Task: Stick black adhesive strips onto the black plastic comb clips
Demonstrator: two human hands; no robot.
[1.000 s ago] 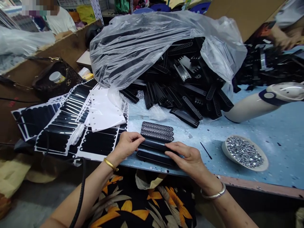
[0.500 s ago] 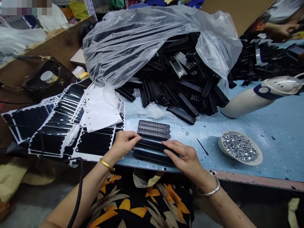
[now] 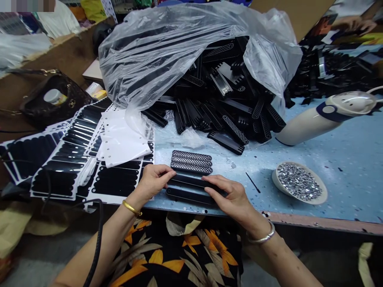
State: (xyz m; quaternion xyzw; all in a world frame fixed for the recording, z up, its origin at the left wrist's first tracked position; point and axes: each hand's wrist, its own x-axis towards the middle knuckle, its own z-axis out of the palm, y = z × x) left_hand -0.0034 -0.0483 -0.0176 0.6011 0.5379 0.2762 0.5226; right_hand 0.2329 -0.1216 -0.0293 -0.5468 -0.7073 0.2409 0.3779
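Note:
A long black strip [image 3: 190, 180] lies crosswise between my hands. My left hand [image 3: 155, 181] pinches its left end between thumb and fingertips. The fingers of my right hand [image 3: 230, 195] are closed on its right part, which they partly hide. Nearer the table edge is a second black strip [image 3: 190, 196], its right end under my right hand. Just beyond the held strip sit several patterned black pieces [image 3: 191, 160] side by side. Sheets of black stickers [image 3: 115, 179] spread to the left of my left hand.
Behind rises a clear plastic bag [image 3: 155, 44] over a heap of black parts [image 3: 221, 99]. At right are a bowl of small silvery pieces [image 3: 299, 181], a white handheld device [image 3: 311, 125] and a thin black stick [image 3: 253, 182]. Another person's hands [image 3: 354, 24] show at the upper right.
The whole view has shifted slightly, so the table items appear a little further left. Both hands keep nearly the same hold on the strip.

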